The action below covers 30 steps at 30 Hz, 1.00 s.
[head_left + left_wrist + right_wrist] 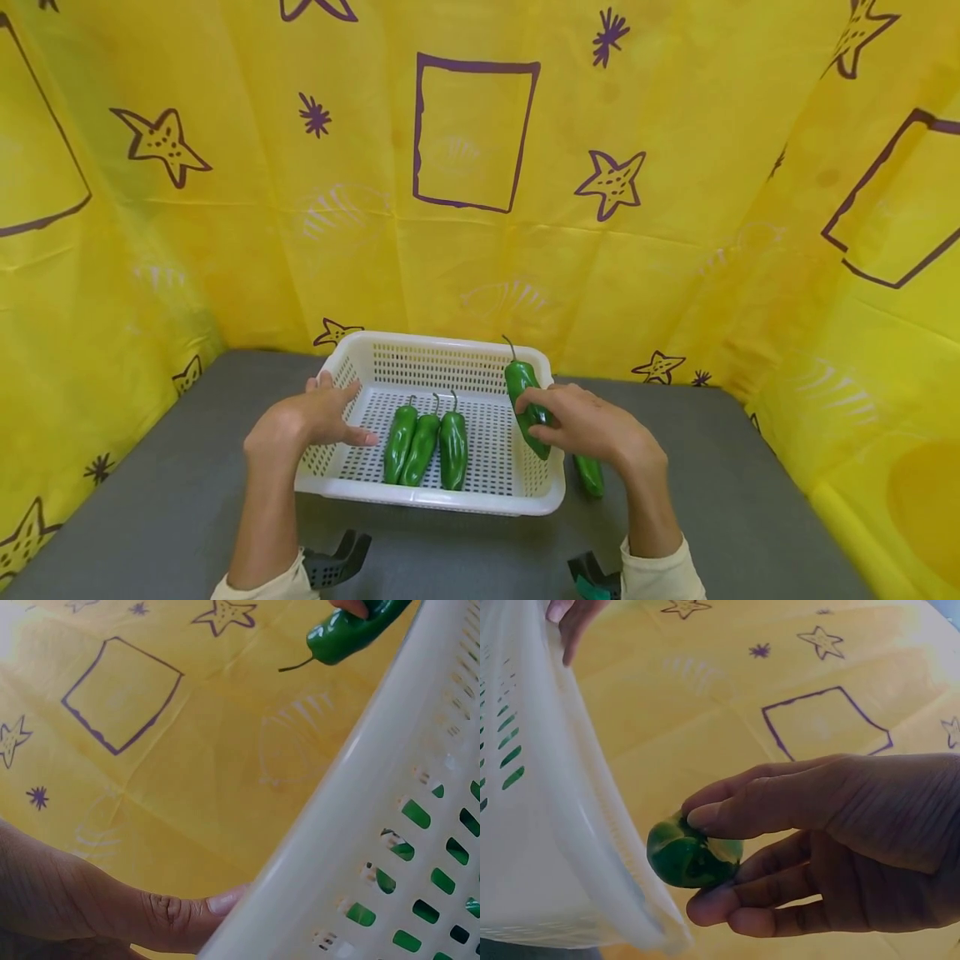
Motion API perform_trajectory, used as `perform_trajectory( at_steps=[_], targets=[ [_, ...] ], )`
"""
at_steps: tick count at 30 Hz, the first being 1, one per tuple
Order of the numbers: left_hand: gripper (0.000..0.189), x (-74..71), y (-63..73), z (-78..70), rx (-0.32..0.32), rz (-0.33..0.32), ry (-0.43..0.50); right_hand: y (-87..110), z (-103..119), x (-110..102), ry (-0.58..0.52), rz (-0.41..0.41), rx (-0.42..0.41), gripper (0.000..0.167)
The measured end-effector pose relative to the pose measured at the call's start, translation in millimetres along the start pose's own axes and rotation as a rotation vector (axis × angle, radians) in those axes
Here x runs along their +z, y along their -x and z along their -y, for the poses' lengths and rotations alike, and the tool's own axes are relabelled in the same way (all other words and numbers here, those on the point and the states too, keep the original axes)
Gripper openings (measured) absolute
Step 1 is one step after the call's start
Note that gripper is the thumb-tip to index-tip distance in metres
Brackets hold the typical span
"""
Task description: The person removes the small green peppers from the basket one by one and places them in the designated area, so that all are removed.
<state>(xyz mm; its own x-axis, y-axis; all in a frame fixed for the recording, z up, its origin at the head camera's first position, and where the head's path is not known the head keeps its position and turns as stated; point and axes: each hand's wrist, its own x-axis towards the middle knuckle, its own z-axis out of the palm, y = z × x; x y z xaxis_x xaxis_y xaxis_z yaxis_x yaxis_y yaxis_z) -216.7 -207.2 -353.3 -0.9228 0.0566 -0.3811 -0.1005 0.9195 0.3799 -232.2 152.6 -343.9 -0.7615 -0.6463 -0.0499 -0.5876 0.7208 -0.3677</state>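
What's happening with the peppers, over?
Right hand pinches green chili pepper at right end of white basket. Left hand at left rim. Three peppers inside, one outside. Nothing visibly blocking.

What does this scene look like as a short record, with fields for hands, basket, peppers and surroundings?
Left hand: at the basket's left rim
Right hand: holds a pepper at the basket's right end
Basket: white, slotted
Inside: three green peppers, stems pointing away from the person
Outside: another pepper, right of the basket, partly hidden
Table: grey
Backdrop: yellow, patterned cloth
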Motion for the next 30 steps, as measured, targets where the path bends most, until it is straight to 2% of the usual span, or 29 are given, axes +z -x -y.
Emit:
perform_trajectory(
  at_steps=[17,30],
  targets=[
    [0.112,-0.5,0.7,-0.1,0.011,0.001,-0.017,16.8,-11.9,-9.9,-0.074,-0.037,-0.025,0.019],
    [0.113,-1.0,-0.6,-0.3,0.012,-0.002,-0.017,26.4,-24.4,-14.4,-0.108,0.014,0.068,0.019]
  ],
)
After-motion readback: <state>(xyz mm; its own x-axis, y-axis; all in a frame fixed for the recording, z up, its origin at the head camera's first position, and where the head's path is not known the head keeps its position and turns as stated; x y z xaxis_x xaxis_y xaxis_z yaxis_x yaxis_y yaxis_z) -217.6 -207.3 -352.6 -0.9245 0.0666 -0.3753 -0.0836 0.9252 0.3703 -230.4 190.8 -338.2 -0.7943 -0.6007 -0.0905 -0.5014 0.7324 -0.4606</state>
